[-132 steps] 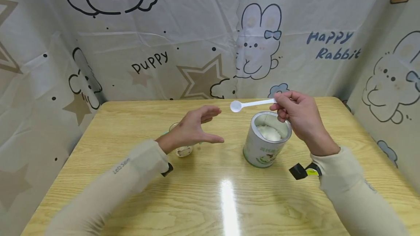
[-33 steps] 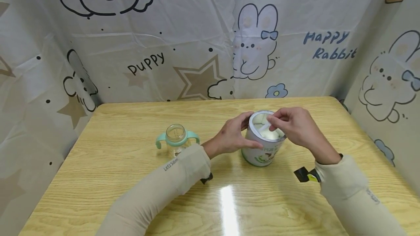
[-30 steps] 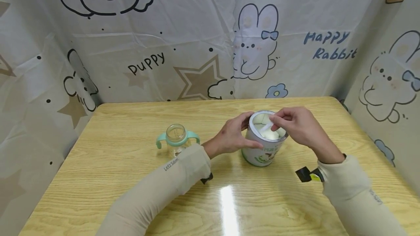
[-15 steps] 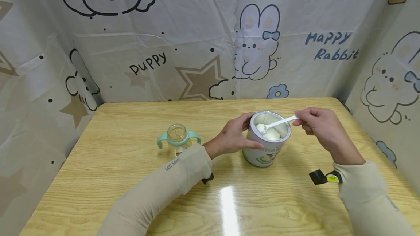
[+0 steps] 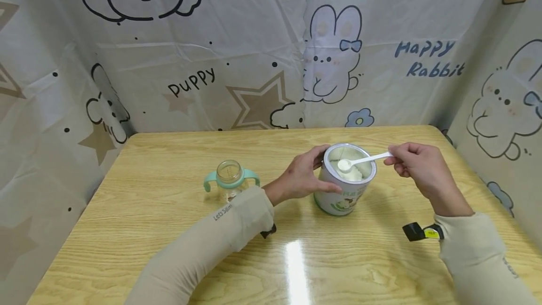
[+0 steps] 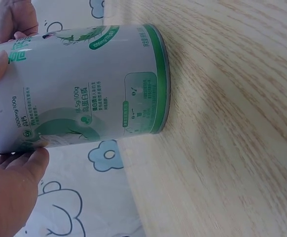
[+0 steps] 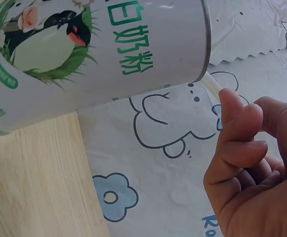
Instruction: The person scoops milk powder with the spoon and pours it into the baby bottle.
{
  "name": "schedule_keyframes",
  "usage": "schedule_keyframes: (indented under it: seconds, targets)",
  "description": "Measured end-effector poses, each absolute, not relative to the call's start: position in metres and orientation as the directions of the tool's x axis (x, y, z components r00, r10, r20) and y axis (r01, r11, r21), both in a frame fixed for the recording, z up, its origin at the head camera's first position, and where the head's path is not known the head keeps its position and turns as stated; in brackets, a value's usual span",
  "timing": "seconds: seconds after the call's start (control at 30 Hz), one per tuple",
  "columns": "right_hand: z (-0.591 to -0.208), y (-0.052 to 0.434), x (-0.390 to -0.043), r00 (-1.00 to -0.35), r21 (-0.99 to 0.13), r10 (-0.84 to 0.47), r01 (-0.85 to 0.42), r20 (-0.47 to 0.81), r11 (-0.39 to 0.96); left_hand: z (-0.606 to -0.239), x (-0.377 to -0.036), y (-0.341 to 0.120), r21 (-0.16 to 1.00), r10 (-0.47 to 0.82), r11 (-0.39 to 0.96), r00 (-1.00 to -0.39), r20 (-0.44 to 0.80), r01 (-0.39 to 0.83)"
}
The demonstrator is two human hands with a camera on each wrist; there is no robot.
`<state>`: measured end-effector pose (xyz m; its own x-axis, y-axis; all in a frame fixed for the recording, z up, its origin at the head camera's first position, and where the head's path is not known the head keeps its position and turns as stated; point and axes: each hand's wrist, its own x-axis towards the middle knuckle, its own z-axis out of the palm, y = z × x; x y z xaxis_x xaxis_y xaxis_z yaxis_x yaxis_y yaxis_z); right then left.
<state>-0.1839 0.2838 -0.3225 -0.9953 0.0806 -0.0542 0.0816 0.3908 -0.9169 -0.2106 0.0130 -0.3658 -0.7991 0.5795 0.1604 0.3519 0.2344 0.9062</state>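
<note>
My left hand [image 5: 298,175] grips the side of an open milk powder can [image 5: 338,199], thumb in front and fingers round the back. In the left wrist view, thumb and fingers hold the can [image 6: 84,89] near its rim. Between thumb and fingertips, my right hand [image 5: 417,166] pinches the end of a white measuring scoop [image 5: 368,158]. The scoop's bowl hangs over the can's mouth and looks filled with pale powder. Its handle [image 7: 213,85] shows past the rim in the right wrist view, where the can hides the bowl.
A clear baby bottle [image 5: 228,173] without a cap, with mint-green handles, stands left of the can. My left forearm partly covers its lower part. The wooden table [image 5: 169,154] is bounded by a printed cloth backdrop [image 5: 250,27] behind and at both sides.
My left hand moved right from beside the bottle and took hold of the can. My right hand lowered the scoop into the powder, then drew it up and right above the can's mouth.
</note>
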Motion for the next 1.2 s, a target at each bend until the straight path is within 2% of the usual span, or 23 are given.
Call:
schedule_keyframes:
  seconds: [0.2,0.43,0.6,1.2]
  targets:
    - [-0.324,0.285,-0.185,-0.995,-0.935,0.081,0.080,-0.055,0.347,-0.366,-0.209,0.012,0.903,0.577,0.244,-0.801,0.158,0.353]
    - [-0.320,0.286,-0.187,-0.998,-0.989,0.045,0.054,-0.048,0.134,-0.362,-0.208,0.005,0.903,0.556,0.279,-0.821,0.126,0.327]
    - [-0.316,0.284,-0.187,-0.999,-0.998,0.029,0.046,-0.044,0.048,-0.359,-0.208,0.001,0.901,0.560,0.289,-0.820,0.113,0.322]
    - [-0.303,0.270,-0.191,-0.998,-0.999,0.028,0.048,-0.048,0.001,-0.352,-0.205,-0.025,0.913,0.525,0.282,-0.844,0.110,0.295]
